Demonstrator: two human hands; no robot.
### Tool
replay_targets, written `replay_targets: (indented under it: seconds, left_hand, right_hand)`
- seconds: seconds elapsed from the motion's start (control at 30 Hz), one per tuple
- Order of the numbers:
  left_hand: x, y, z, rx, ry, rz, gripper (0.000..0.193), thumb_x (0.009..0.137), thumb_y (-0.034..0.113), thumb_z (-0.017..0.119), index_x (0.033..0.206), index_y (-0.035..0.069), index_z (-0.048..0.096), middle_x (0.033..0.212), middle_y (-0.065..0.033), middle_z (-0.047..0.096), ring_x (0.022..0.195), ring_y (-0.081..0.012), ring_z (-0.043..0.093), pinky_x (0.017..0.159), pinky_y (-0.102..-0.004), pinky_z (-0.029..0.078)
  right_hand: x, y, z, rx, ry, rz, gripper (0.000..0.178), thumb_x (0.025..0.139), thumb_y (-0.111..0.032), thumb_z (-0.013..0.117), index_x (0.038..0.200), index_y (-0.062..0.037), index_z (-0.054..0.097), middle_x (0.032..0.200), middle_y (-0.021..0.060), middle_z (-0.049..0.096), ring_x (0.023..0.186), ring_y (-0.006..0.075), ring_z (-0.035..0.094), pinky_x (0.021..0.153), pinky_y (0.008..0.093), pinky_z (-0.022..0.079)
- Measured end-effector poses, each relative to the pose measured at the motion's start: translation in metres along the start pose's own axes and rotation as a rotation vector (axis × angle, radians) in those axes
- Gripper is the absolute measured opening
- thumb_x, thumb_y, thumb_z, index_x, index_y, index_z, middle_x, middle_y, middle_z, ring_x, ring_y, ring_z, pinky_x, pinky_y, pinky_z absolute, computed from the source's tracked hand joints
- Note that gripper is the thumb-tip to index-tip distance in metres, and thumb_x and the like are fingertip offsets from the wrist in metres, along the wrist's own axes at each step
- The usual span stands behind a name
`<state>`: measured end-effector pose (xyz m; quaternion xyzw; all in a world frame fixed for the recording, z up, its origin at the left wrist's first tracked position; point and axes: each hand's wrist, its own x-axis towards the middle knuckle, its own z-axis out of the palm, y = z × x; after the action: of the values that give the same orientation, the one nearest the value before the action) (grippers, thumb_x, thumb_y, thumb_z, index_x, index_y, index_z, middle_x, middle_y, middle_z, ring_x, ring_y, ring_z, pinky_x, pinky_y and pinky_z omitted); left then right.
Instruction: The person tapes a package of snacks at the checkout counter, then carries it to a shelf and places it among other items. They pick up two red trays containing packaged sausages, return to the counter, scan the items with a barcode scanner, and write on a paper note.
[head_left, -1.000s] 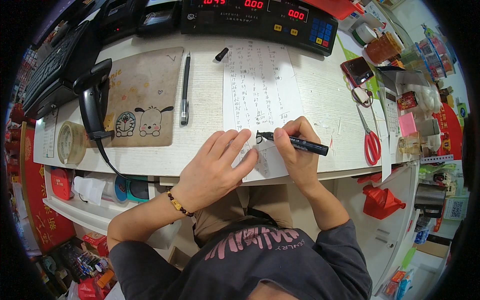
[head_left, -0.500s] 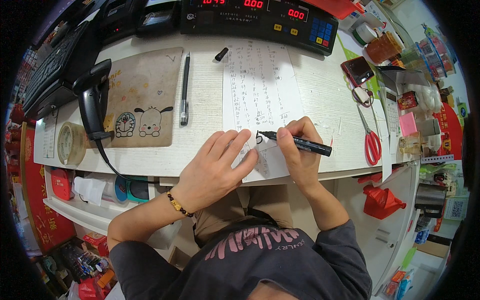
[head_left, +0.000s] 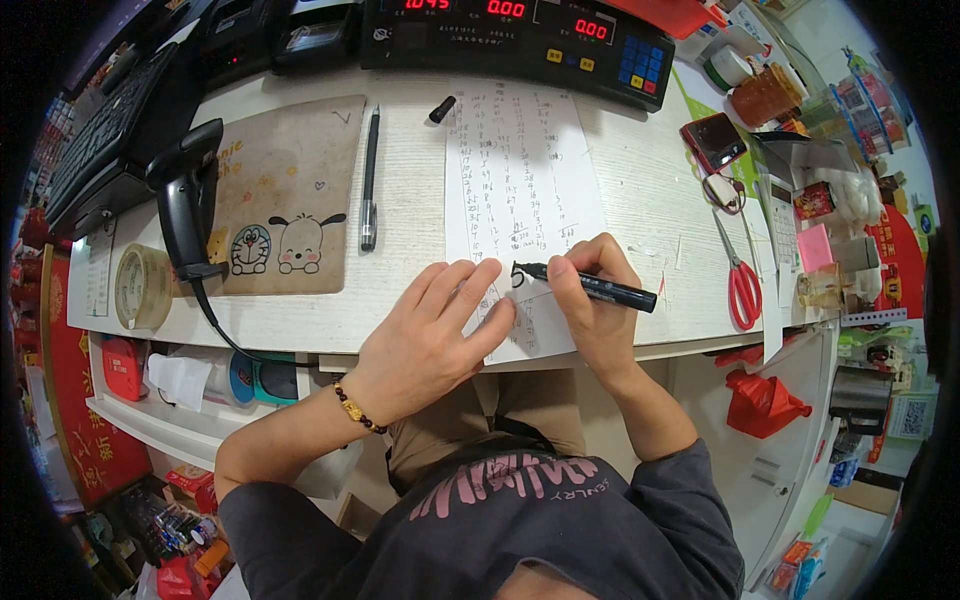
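Observation:
My right hand [head_left: 599, 302] grips a black marker pen [head_left: 617, 291], its tip down at a bold black mark on a small white slip of paper [head_left: 538, 284]. Beneath the slip lies a long white sheet [head_left: 480, 150] covered with columns of handwritten figures. With fingers spread, my left hand [head_left: 432, 335] lies flat over the papers, and its thumb and fingertips rest at the slip's left side. The marker's black cap [head_left: 442, 110] lies loose by the sheet's upper left corner.
A black scale [head_left: 520, 45] spans the desk's back. Leftward are a pen [head_left: 371, 180], a brown mat [head_left: 300, 190], a barcode scanner [head_left: 187, 205], a tape roll [head_left: 145, 286] and a keyboard [head_left: 125, 130]. To the right lie red scissors [head_left: 744, 290] and a small red-and-black device [head_left: 715, 142].
The marker in my right hand has shifted slightly, and the bold mark has a short stroke at its top. My left hand has stayed in place.

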<state>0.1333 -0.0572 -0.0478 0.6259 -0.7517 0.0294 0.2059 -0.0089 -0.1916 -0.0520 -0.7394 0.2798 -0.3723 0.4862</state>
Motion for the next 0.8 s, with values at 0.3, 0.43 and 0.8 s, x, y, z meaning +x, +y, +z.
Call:
replay_targets:
  seconds: [0.3,0.43,0.8]
  left_hand:
    - [0.0005,0.0,-0.0009,-0.006,-0.007,0.002,0.052,0.059,0.011,0.068,0.109,0.005,0.055,0.127,-0.0178,0.045,0.115,-0.0324,0.044,0.095,-0.0428,0.04]
    - [0.0015,0.0005,-0.002,-0.023,-0.009,0.003,0.053,0.059,0.012,0.068,0.109,0.005,0.054,0.127,-0.0178,0.045,0.114,-0.0325,0.044,0.095,-0.043,0.04]
    - [0.0024,0.001,-0.0035,-0.001,-0.029,0.007,0.054,0.058,0.016,0.071,0.109,0.006,0.054,0.126,-0.0172,0.046,0.112,-0.0318,0.045,0.095,-0.042,0.039]
  right_hand:
    - [-0.0006,0.0039,0.0011,-0.051,0.046,-0.037,0.023,0.083,-0.01,0.063,0.071,-0.0026,0.046,0.058,0.0016,0.049,0.053,0.0052,0.041,0.046,0.0222,0.035]
    - [-0.0009,0.0004,0.0007,-0.074,0.062,-0.044,0.023,0.083,-0.011,0.063,0.071,-0.0025,0.046,0.057,0.0017,0.048,0.053,0.0057,0.041,0.046,0.0226,0.035]
    - [-0.001,-0.0007,-0.0008,0.028,0.078,-0.012,0.023,0.084,-0.011,0.062,0.07,-0.0038,0.044,0.058,0.0001,0.047,0.053,0.0052,0.038,0.047,0.0221,0.033]
